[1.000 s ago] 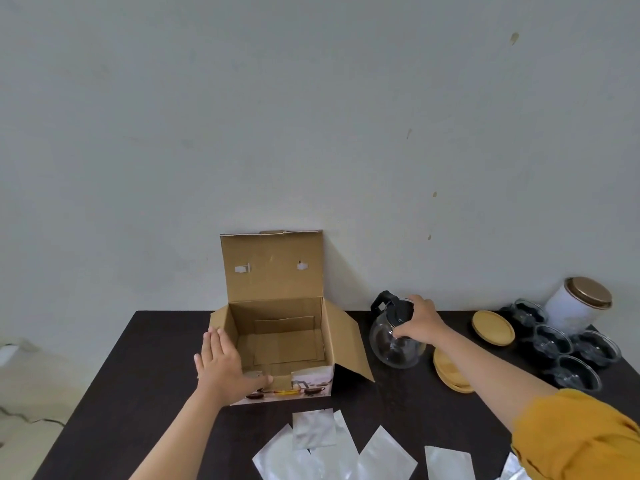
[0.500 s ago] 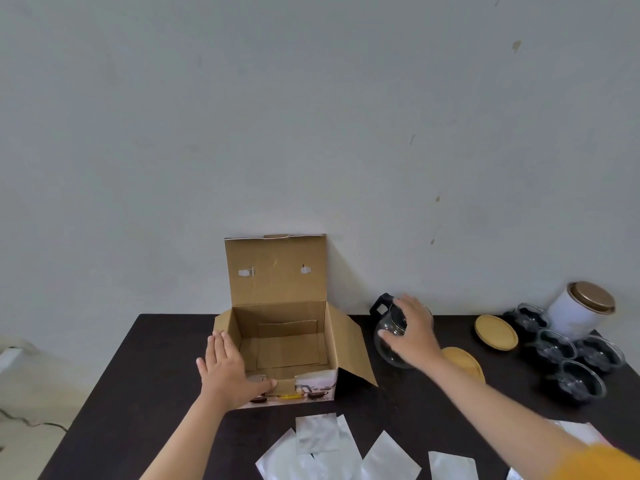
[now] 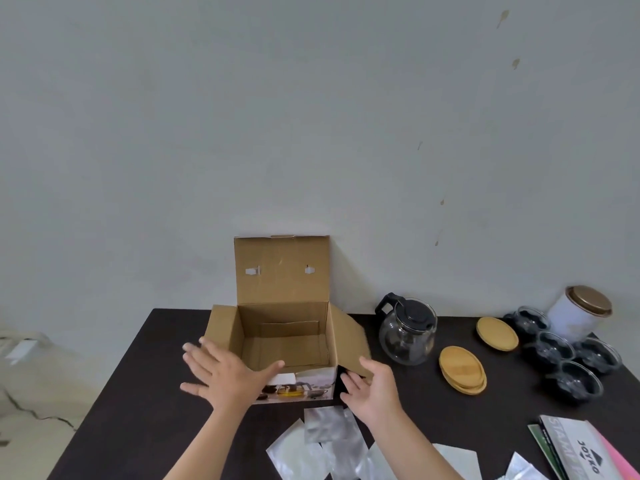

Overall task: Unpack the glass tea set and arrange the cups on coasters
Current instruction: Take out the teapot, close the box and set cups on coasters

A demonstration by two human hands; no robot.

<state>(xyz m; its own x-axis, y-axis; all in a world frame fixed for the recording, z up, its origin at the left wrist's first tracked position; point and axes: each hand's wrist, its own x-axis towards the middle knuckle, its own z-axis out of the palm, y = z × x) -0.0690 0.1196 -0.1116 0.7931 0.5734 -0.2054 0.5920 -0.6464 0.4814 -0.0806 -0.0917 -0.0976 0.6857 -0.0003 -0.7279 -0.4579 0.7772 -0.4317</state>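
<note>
two spread, empty hands, left hand (image 3: 227,374) and right hand (image 3: 375,388), flank the open brown cardboard box (image 3: 282,337).

Plain brown corrugated cardboard box (image 3: 284,327), front panel printed white with small product photos. Dark brown, nearly black table (image 3: 145,393). Clear glass teapot (image 3: 407,336) at 3 o'clock of the box, lid and handle black. Light wooden coasters (image 3: 462,368), pale tan. Clear glass cups (image 3: 576,379) looking dark. White canister (image 3: 576,317), bronze lid. Silvery foil pouches (image 3: 329,441) at 6 o'clock.
</note>
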